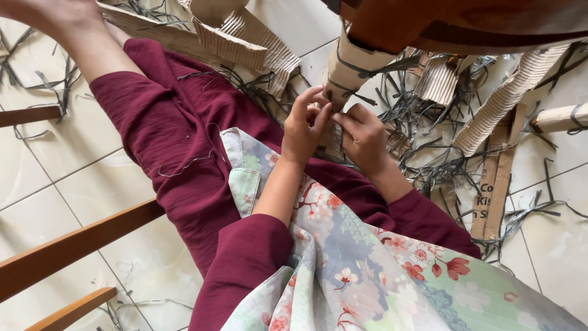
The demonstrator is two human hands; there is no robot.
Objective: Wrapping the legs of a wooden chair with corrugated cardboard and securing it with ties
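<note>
The cardboard-wrapped chair leg (344, 72) slants down from a dark brown wooden seat frame (453, 24) at the top; its pale corrugated wrap is torn at the lower end and crossed by thin grey plastic strapping. Both hands meet at that lower end. The left hand (304, 125) has its fingers (312, 98) curled in against the wrap's edge, and the right hand (362, 136) pinches close beside it, though I cannot tell exactly what either one grips. The person sits on the floor in maroon trousers (171, 141) and a flowered cloth (367, 270). Around them the white tiled floor (55, 184) is littered with strips of corrugated cardboard (508, 98) and tangled grey strapping offcuts (422, 153). Lighter wooden rails (67, 248) cross at the left.
</note>
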